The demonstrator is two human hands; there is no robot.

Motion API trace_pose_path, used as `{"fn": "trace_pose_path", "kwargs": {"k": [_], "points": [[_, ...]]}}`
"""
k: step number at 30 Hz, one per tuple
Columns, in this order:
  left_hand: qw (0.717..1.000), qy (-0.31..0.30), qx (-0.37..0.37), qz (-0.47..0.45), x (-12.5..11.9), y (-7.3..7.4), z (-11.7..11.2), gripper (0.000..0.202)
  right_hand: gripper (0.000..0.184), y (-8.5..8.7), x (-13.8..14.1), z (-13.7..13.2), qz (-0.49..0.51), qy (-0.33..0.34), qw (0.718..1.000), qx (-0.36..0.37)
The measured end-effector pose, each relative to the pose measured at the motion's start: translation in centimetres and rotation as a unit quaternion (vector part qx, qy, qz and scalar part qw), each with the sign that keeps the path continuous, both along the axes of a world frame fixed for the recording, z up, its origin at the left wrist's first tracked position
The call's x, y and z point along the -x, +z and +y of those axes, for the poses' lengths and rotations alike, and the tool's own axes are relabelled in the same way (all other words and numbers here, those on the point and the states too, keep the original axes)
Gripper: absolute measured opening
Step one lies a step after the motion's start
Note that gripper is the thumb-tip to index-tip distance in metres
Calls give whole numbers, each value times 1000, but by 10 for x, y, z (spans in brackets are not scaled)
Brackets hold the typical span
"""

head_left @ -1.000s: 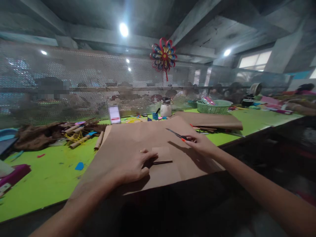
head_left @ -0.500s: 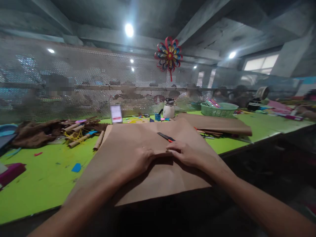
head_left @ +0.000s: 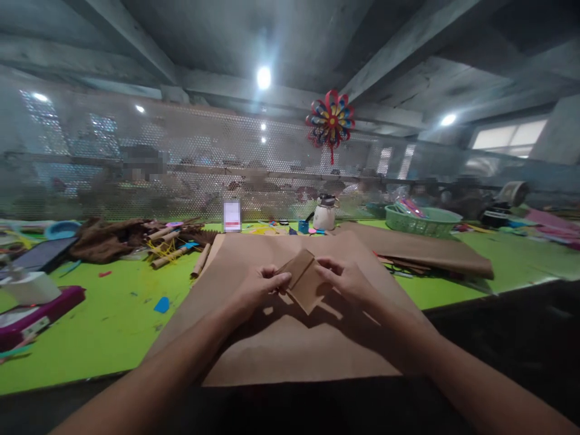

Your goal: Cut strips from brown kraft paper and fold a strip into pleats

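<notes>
A lime-green table [head_left: 113, 326] runs across the room, its near edge overhung by a broad brown sheet [head_left: 272, 365]. Above the sheet, the person's left hand [head_left: 258, 290] pinches a small folded paper [head_left: 304, 289]; the right hand's [head_left: 348, 281] fingertips meet its right edge, but whether they grip cannot be told. Paper tubes [head_left: 167, 257] and brown cloth [head_left: 103, 240] clutter the left; a jug [head_left: 324, 216] and green basket [head_left: 423, 222] stand at the back. Behind rises a perforated screen [head_left: 203, 145] with a red-rimmed pinwheel [head_left: 332, 121] before it, under grey beams, bright lamps [head_left: 263, 78] and a window [head_left: 510, 138].
</notes>
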State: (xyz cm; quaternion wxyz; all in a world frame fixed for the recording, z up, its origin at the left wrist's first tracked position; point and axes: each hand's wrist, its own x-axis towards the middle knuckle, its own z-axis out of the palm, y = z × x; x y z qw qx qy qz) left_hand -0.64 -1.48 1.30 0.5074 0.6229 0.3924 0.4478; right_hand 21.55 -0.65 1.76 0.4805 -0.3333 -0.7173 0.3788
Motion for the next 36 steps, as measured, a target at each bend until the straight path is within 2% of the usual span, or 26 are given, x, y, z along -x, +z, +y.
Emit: {"fn": "trace_pose_path", "kwargs": {"k": [3,6,11,16,19,26,31,36], "points": [[997,-32,42,-55,3,-1,1,28,39,15,20,10,39,60,997,34],[990,-48,47,-126,4,2,0,28,32,23,39,14,108,68,989,78],[981,-38,14,-189,6,4,2,26,31,11,54,21,165,57,978,114],[974,-101,51,-196,7,-1,6,29,34,-12,48,30,209,69,964,148],[973,-119,67,-185,5,-2,6,26,33,-20,44,30,231,59,959,156],[984,-94,79,-128,0,3,2,21,30,-17,41,26,254,67,951,164],[985,-56,66,-148,0,4,-1,11,32,-16,41,25,243,59,954,164],[991,-67,85,-84,-1,0,0,21,30,-18,42,25,216,28,963,157]]}}
